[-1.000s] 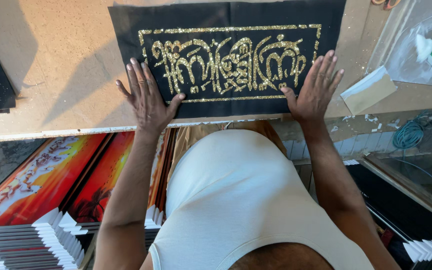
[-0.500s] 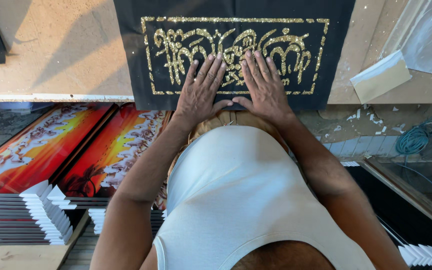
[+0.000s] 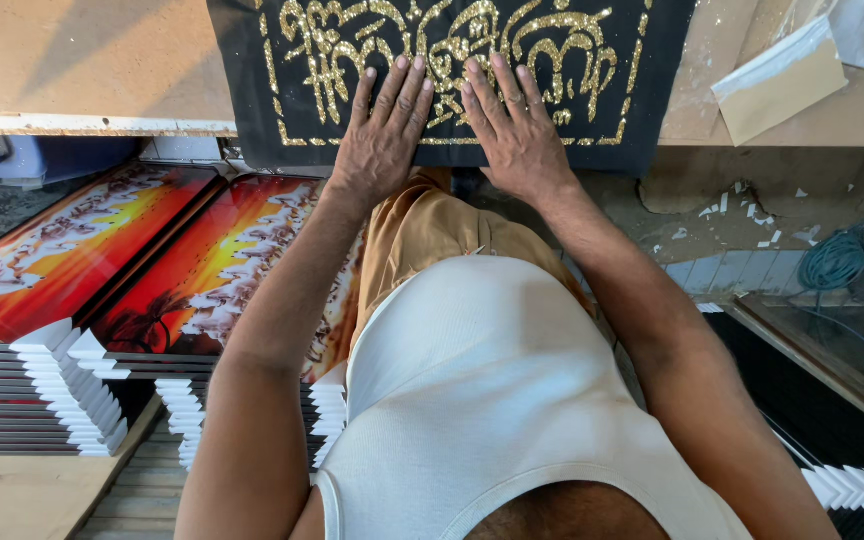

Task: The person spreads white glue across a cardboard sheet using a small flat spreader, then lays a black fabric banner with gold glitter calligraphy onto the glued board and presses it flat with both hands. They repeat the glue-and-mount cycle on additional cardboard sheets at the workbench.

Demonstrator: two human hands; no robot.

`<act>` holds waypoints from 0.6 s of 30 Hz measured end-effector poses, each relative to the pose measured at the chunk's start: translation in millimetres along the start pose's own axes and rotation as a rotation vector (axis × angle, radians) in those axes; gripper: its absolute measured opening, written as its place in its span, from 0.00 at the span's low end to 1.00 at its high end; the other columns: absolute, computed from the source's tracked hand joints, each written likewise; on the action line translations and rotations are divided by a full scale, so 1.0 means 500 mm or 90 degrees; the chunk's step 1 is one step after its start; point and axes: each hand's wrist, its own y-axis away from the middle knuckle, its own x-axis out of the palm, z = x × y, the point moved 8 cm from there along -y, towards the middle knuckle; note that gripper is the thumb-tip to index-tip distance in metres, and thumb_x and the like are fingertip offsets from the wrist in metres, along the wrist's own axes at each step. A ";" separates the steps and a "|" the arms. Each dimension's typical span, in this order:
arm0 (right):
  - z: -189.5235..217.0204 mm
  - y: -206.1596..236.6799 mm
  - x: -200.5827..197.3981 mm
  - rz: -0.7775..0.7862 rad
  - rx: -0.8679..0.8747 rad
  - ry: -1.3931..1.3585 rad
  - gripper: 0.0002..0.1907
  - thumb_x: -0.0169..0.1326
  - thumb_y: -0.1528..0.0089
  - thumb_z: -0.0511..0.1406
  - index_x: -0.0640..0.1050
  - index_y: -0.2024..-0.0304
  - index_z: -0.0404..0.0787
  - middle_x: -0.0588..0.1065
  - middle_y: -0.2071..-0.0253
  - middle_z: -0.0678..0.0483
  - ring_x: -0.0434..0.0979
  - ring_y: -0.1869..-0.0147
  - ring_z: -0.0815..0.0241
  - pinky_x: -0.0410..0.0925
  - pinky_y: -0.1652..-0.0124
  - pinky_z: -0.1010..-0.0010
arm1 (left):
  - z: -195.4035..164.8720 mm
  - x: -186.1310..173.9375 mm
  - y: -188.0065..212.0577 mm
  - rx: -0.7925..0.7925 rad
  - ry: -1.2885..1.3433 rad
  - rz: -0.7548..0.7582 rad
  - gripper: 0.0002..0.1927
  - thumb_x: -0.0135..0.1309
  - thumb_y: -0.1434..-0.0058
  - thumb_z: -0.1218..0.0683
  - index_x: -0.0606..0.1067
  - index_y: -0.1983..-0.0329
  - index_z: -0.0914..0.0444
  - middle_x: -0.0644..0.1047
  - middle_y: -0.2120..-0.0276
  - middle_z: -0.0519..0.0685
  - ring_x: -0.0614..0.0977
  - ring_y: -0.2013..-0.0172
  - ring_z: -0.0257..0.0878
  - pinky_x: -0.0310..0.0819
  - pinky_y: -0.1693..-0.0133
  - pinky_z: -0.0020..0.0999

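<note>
A black cloth panel [image 3: 252, 80] with gold glitter lettering and a gold border lies on a wooden worktable [image 3: 82, 60], its near edge hanging over the table's front. My left hand [image 3: 384, 130] lies flat on the panel's lower middle, fingers together and pointing away from me. My right hand [image 3: 514, 128] rests flat right beside it, the two almost touching. Neither hand grips anything.
Below the table at left stand stacks of framed orange sunset pictures [image 3: 62, 260] with white corner guards [image 3: 92, 390]. A tan envelope [image 3: 778, 82] lies on the table at right. A coiled teal cord [image 3: 834, 262] and a glass pane [image 3: 842, 340] sit at lower right.
My hands came in from the panel's two lower corners to its middle and now lie side by side. The view has moved closer, so the panel sits higher in the frame.
</note>
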 end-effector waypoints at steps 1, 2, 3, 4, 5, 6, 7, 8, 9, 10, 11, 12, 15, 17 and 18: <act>0.001 0.003 0.004 -0.003 0.009 -0.020 0.40 0.57 0.32 0.39 0.59 0.20 0.35 0.45 0.17 0.44 0.40 0.14 0.43 0.41 0.20 0.48 | -0.005 0.000 0.002 -0.007 -0.048 -0.017 0.39 0.46 0.27 0.44 0.50 0.18 0.62 0.47 0.20 0.54 0.44 0.21 0.46 0.28 0.25 0.57; 0.004 0.007 0.008 -0.006 0.016 -0.041 0.41 0.56 0.33 0.36 0.59 0.20 0.34 0.45 0.17 0.44 0.41 0.14 0.43 0.41 0.20 0.48 | -0.011 -0.003 0.006 -0.015 -0.095 -0.033 0.39 0.47 0.28 0.48 0.50 0.19 0.61 0.46 0.20 0.53 0.43 0.21 0.45 0.27 0.26 0.58; 0.008 0.011 0.011 -0.002 0.028 -0.052 0.41 0.57 0.32 0.36 0.57 0.20 0.32 0.45 0.17 0.41 0.41 0.14 0.42 0.41 0.20 0.47 | -0.017 -0.001 0.012 -0.036 -0.126 -0.017 0.39 0.47 0.29 0.48 0.50 0.18 0.62 0.46 0.20 0.54 0.43 0.21 0.46 0.26 0.26 0.57; 0.014 0.014 0.014 0.000 0.041 -0.063 0.42 0.57 0.32 0.36 0.56 0.20 0.30 0.45 0.18 0.38 0.41 0.14 0.42 0.40 0.20 0.47 | -0.024 -0.001 0.018 -0.055 -0.158 -0.003 0.40 0.48 0.30 0.49 0.50 0.18 0.63 0.46 0.20 0.55 0.43 0.21 0.46 0.26 0.26 0.56; 0.020 0.017 0.015 0.002 0.056 -0.072 0.43 0.57 0.32 0.35 0.54 0.20 0.28 0.44 0.18 0.36 0.41 0.14 0.41 0.40 0.20 0.46 | -0.030 0.001 0.023 -0.071 -0.190 0.010 0.41 0.48 0.31 0.50 0.50 0.18 0.64 0.46 0.20 0.56 0.43 0.21 0.47 0.25 0.26 0.55; 0.042 0.021 0.009 -0.017 0.018 -0.033 0.43 0.57 0.30 0.36 0.52 0.20 0.30 0.43 0.18 0.37 0.39 0.13 0.43 0.39 0.19 0.49 | -0.044 -0.002 0.028 -0.061 -0.134 0.001 0.41 0.47 0.28 0.46 0.50 0.18 0.65 0.46 0.20 0.57 0.43 0.21 0.48 0.26 0.25 0.53; 0.069 0.027 0.004 -0.036 -0.021 0.007 0.43 0.57 0.28 0.37 0.49 0.20 0.31 0.41 0.17 0.38 0.38 0.12 0.44 0.37 0.18 0.51 | -0.058 -0.008 0.032 -0.052 -0.078 -0.007 0.42 0.47 0.26 0.42 0.50 0.17 0.67 0.45 0.20 0.58 0.43 0.20 0.49 0.26 0.23 0.51; 0.096 0.036 0.001 -0.053 -0.060 0.047 0.43 0.57 0.26 0.37 0.47 0.19 0.32 0.39 0.16 0.39 0.37 0.11 0.45 0.36 0.17 0.53 | -0.070 -0.012 0.036 -0.042 -0.020 -0.014 0.43 0.46 0.23 0.38 0.50 0.17 0.68 0.45 0.19 0.60 0.43 0.20 0.49 0.27 0.22 0.50; 0.108 0.048 0.010 -0.013 -0.055 -0.028 0.45 0.57 0.27 0.41 0.46 0.20 0.31 0.40 0.16 0.39 0.37 0.12 0.44 0.36 0.18 0.52 | -0.074 -0.005 0.038 -0.052 0.081 0.021 0.46 0.46 0.26 0.35 0.50 0.18 0.69 0.45 0.20 0.60 0.44 0.21 0.50 0.28 0.23 0.50; 0.121 0.062 0.021 0.026 -0.051 -0.103 0.47 0.56 0.28 0.45 0.46 0.20 0.31 0.40 0.17 0.39 0.38 0.13 0.43 0.36 0.19 0.51 | -0.076 0.003 0.042 -0.063 0.180 0.057 0.50 0.46 0.28 0.31 0.50 0.19 0.70 0.45 0.20 0.61 0.44 0.21 0.52 0.29 0.24 0.51; 0.129 0.077 0.034 0.064 -0.047 -0.180 0.50 0.56 0.29 0.49 0.45 0.21 0.30 0.41 0.17 0.40 0.39 0.13 0.43 0.37 0.20 0.51 | -0.079 0.011 0.045 -0.075 0.279 0.094 0.53 0.46 0.30 0.28 0.49 0.20 0.71 0.46 0.21 0.62 0.44 0.21 0.53 0.30 0.24 0.51; 0.122 0.091 0.044 0.076 -0.041 -0.161 0.50 0.54 0.28 0.53 0.45 0.20 0.31 0.41 0.17 0.40 0.39 0.13 0.43 0.36 0.20 0.52 | -0.081 0.012 0.044 -0.076 0.268 0.097 0.56 0.45 0.32 0.26 0.49 0.20 0.72 0.46 0.21 0.62 0.44 0.22 0.53 0.31 0.24 0.51; 0.064 0.163 0.062 0.104 -0.005 -0.061 0.51 0.49 0.27 0.60 0.48 0.19 0.32 0.40 0.17 0.40 0.37 0.13 0.44 0.36 0.21 0.55 | -0.080 0.015 0.043 -0.072 0.240 0.111 0.60 0.44 0.36 0.21 0.49 0.20 0.71 0.46 0.21 0.61 0.44 0.22 0.52 0.32 0.25 0.51; -0.013 0.231 0.053 0.087 0.060 0.017 0.51 0.48 0.27 0.61 0.49 0.20 0.31 0.40 0.17 0.39 0.35 0.13 0.44 0.35 0.20 0.54 | -0.077 0.011 0.041 -0.056 0.223 0.108 0.59 0.42 0.36 0.21 0.49 0.19 0.69 0.46 0.20 0.60 0.44 0.21 0.51 0.32 0.24 0.50; -0.049 0.269 0.040 0.068 0.100 0.024 0.51 0.48 0.27 0.61 0.49 0.20 0.31 0.39 0.17 0.38 0.35 0.13 0.43 0.35 0.20 0.53 | -0.074 0.007 0.039 -0.050 0.219 0.099 0.59 0.41 0.35 0.21 0.49 0.19 0.69 0.46 0.20 0.60 0.44 0.21 0.51 0.32 0.24 0.50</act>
